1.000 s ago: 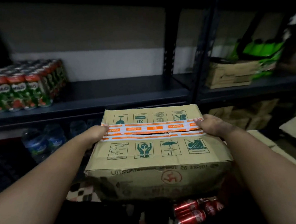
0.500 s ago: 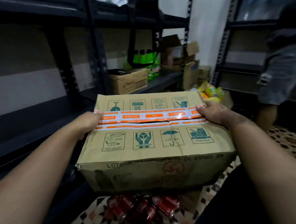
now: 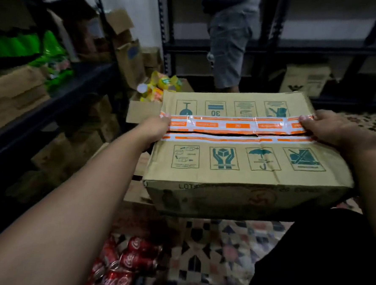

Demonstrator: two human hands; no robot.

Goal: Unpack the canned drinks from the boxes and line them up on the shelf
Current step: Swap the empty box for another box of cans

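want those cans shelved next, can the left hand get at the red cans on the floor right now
Probably not yet: the left hand grips the cardboard box with the right hand. The red cans lie uncovered below.

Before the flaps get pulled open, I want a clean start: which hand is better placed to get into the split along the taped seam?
Probably the right hand: its fingers lie on the orange tape of the cardboard box beside the split. The left hand grips the box's end.
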